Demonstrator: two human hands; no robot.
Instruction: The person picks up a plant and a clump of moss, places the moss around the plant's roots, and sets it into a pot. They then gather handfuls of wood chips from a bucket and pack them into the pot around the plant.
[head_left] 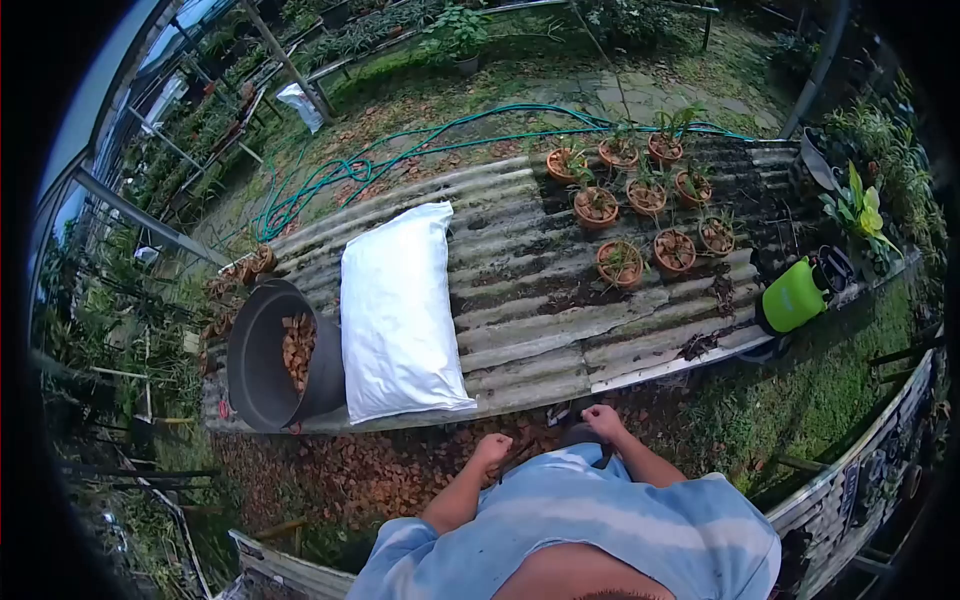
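Both of my hands are low in front of my body, close to the table's near edge. My left hand is closed, fingers curled, beside a thin dark strap-like line at my waist. My right hand is also closed, a little higher and to the right, with a dark strip below it. What either hand holds, if anything, is too small to make out. A full white sack lies flat on the corrugated table, ahead and to the left of my hands.
A large dark tub, tipped to show brown chips, stands left of the sack. Several potted plants in clay pots are at the back right. A green sprayer sits at the right edge. A green hose lies behind.
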